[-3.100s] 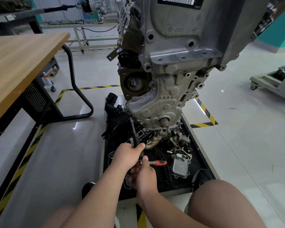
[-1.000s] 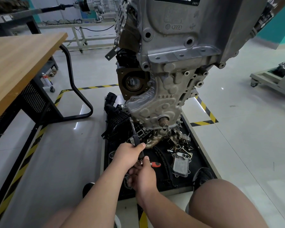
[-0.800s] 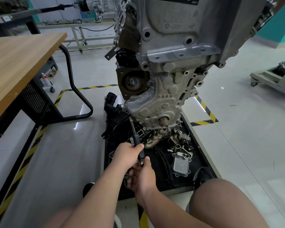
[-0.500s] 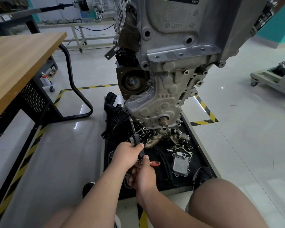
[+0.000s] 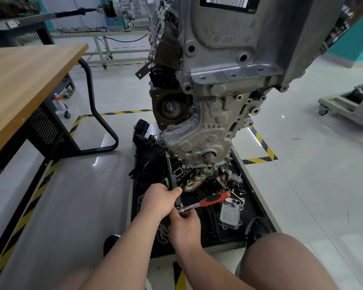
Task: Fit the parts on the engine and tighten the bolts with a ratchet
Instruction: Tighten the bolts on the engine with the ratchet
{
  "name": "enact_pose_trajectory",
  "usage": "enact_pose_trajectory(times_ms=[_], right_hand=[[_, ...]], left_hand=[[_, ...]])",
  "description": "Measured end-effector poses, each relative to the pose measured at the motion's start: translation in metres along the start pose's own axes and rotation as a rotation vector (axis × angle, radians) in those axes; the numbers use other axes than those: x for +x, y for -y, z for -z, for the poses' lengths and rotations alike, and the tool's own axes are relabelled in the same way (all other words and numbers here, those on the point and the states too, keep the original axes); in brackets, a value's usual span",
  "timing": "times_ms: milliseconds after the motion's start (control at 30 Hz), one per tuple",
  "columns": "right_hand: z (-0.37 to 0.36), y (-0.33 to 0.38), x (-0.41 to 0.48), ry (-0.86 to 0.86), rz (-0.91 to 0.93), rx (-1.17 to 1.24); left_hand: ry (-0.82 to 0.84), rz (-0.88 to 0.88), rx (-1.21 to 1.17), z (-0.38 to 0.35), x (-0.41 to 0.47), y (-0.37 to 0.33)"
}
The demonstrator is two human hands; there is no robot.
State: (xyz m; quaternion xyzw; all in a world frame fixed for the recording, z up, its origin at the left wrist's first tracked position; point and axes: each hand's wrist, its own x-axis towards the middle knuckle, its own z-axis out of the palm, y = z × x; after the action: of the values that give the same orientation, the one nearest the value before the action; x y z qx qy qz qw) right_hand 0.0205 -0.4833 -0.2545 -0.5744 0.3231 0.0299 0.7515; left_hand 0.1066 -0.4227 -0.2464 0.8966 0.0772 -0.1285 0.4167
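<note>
Your ratchet [image 5: 213, 199] sits low in the middle of the frame. Its red handle now swings out to the right and slightly up in full view, where half a second ago only a stub of red peeked past your knuckles, so that's another stroke going through. The extension bar [image 5: 169, 170] climbs from the ratchet head to the lower left corner of the engine [image 5: 208, 126]; the bolt itself is hidden there. Your left hand [image 5: 160, 198] hasn't budged, fingers wrapped round the bar to steady it. Your right hand [image 5: 184, 225] curls its fingers closed around the ratchet head, not the handle. That looks like running the bolt down rather than final torque. Loose parts wait on the black tray [image 5: 214, 237] underneath.
</note>
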Motion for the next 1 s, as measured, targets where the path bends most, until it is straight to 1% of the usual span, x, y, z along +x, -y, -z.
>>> enact_pose_trajectory(times_ms=[233, 400, 500, 667, 767, 900, 1000], right_hand=[[0.002, 0.000, 0.000, -0.025, -0.002, -0.024], [0.001, 0.002, 0.000, 0.002, -0.077, 0.077], [-0.001, 0.001, 0.001, 0.057, -0.116, 0.144], [-0.001, 0.006, 0.003, 0.118, -0.345, 0.390], [-0.002, 0.008, 0.002, 0.161, -0.418, 0.459], [-0.003, 0.009, 0.001, 0.189, -0.433, 0.450], [-0.003, 0.007, 0.002, 0.172, -0.382, 0.392]], left_hand=[[0.023, -0.011, 0.052, 0.002, 0.000, -0.004], [0.084, -0.012, -0.018, 0.008, -0.004, -0.006], [0.110, 0.013, -0.052, 0.010, -0.003, -0.007], [0.185, 0.065, -0.167, 0.012, -0.004, -0.006], [0.204, 0.060, -0.176, 0.013, -0.005, -0.006], [0.200, 0.052, -0.185, 0.015, -0.005, -0.005], [0.182, 0.040, -0.177, 0.014, -0.005, -0.004]])
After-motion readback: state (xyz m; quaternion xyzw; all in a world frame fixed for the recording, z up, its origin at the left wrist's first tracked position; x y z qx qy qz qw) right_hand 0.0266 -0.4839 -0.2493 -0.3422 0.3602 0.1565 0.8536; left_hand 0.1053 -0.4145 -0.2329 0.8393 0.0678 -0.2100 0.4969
